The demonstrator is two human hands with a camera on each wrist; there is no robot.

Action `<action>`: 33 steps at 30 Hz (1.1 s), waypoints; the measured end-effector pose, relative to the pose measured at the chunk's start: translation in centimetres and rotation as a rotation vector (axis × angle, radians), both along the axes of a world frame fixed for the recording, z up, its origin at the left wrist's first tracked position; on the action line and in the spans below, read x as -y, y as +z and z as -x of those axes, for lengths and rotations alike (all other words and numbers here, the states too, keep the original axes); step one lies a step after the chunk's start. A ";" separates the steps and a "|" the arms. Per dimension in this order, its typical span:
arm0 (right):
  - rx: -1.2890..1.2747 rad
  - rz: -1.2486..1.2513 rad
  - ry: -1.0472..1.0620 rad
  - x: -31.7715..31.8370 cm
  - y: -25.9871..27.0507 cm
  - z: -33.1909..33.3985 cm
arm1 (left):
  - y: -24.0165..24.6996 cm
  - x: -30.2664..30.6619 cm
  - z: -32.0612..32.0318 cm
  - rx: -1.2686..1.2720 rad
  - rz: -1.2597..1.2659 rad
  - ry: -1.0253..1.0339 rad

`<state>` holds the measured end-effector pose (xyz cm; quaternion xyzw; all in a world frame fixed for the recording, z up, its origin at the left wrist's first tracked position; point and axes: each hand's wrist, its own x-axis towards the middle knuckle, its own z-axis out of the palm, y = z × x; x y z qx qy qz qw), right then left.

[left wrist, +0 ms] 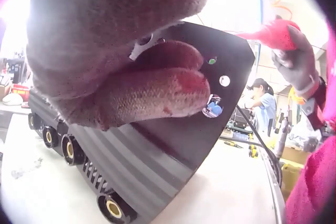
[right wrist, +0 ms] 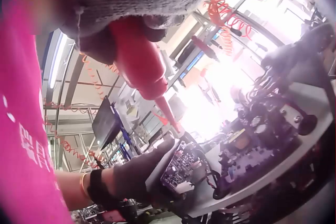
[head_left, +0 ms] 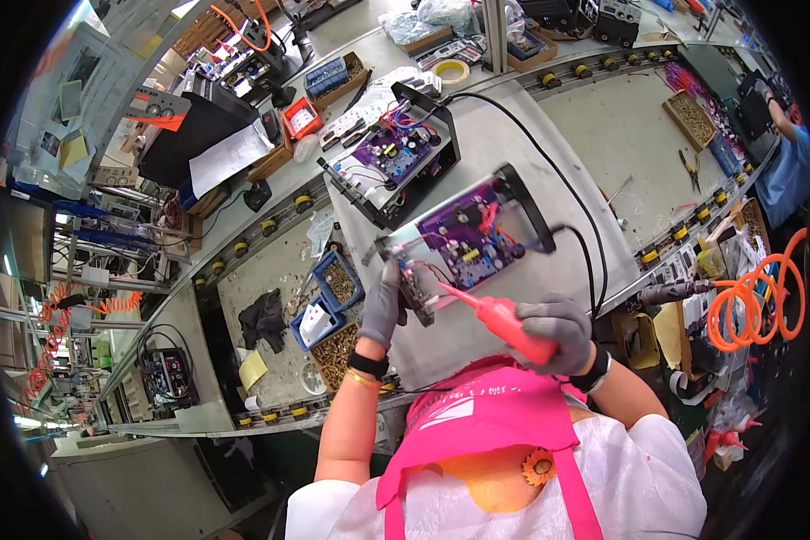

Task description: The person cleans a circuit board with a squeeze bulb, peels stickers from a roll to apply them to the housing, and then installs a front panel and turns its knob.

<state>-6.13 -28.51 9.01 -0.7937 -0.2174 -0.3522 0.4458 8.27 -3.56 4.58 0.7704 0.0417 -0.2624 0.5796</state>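
Note:
My gloved left hand (head_left: pixel 383 310) grips the black end panel (left wrist: pixel 168 166) of an opened electronic unit, its fingers against the panel's outer face. The panel has round holes and, along one edge, black feet (left wrist: pixel 111 208) with brass-coloured centres. Inside the unit lies a purple circuit board (head_left: pixel 459 229) with wires and components. My right hand (head_left: pixel 558 333), also gloved, holds a red squeeze bottle (head_left: pixel 508 326) with a tapered nozzle. The nozzle tip points at a small circuit board (right wrist: pixel 184 169) behind the panel, close over it in the right wrist view.
A second opened unit (head_left: pixel 391 157) stands just behind, with a black cable (head_left: pixel 549 153) curving right. Blue bins (head_left: pixel 337 281) of small brass-coloured parts sit left. Pliers (head_left: pixel 690 171) lie on the right bench. An orange coiled hose (head_left: pixel 756 301) hangs right, and another person (head_left: pixel 787 171) works beyond.

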 end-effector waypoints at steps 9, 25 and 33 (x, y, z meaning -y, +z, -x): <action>-0.178 0.139 0.157 -0.6 -6.0 -1.0 | -2.8 -1.4 -7.3 -0.259 0.098 0.142; -0.120 0.117 0.166 -4.7 -9.8 -5.3 | -4.6 -2.4 -9.4 -0.289 0.255 0.223; -0.364 -0.202 -0.156 3.4 -6.5 2.7 | -2.7 -1.5 -6.5 -0.277 0.537 0.131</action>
